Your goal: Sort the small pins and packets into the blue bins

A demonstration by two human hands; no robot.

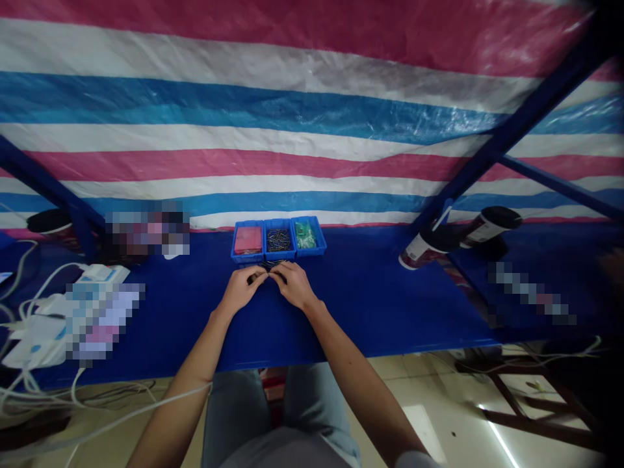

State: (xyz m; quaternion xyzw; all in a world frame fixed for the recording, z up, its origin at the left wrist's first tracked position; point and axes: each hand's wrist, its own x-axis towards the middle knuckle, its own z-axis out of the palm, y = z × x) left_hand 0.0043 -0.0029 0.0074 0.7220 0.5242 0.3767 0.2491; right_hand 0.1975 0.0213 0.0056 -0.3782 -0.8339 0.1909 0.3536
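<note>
My left hand (pixel 244 286) and my right hand (pixel 294 285) meet over the blue tabletop, fingertips pinched close together. Whatever they hold between them is too small to make out. Just beyond the fingers lie some dark, thin, screw-like pieces (pixel 273 263), partly hidden by the hands. Behind these, three blue bins stand side by side. The left bin holds a flat pinkish-red stack (pixel 248 240), the middle one many dark screw-like pieces (pixel 279 240), and the right one green pieces in clear plastic (pixel 305 235).
White power strips (pixel 43 331) with tangled cables cover the left end of the blue table (pixel 380 305). Dark-lidded tubs (pixel 423 248) stand at the right beside a blue frame post (pixel 468 146). A striped plastic sheet (pixel 292 110) hangs behind. Some items are pixelated.
</note>
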